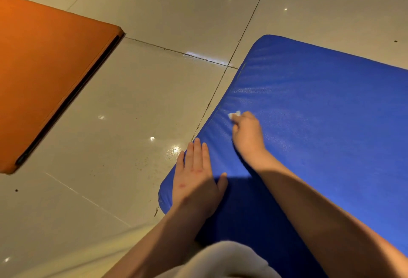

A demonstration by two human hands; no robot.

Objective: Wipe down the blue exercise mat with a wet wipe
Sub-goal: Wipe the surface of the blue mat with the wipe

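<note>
Far to the left of your left grip, an orange mat (50, 74) lies flat on the glossy tiled floor (136, 105), well apart from your work. Between it and that grip the tiles show dark grout lines and scattered specks of dirt.

Your left grip (196, 180) is released: fingers straight and close together, palm flat on the left border of the blue exercise mat (320, 112), near its closest corner. It appears to be steadying the mat.

Just ahead and to the right of it, your right grip (247, 133) is curled around a small white wet wipe (234, 114) and presses it onto the mat close to the left edge. Only a scrap of wipe shows past the fingertips.

The mat spreads on to the right of both grips and runs out of view.

The wipe is bunched small, so each pass probably cleans a narrow strip. Overlapping strokes worked rightward from this edge should cover best, with the left palm pressing down so the mat does not slide on the slick tile.

Nothing lies on the mat ahead of the right grip. The left grip covers a patch that will need wiping later. Below both grips, pale fabric (223, 260), likely your clothing, overlaps the mat's near end.
</note>
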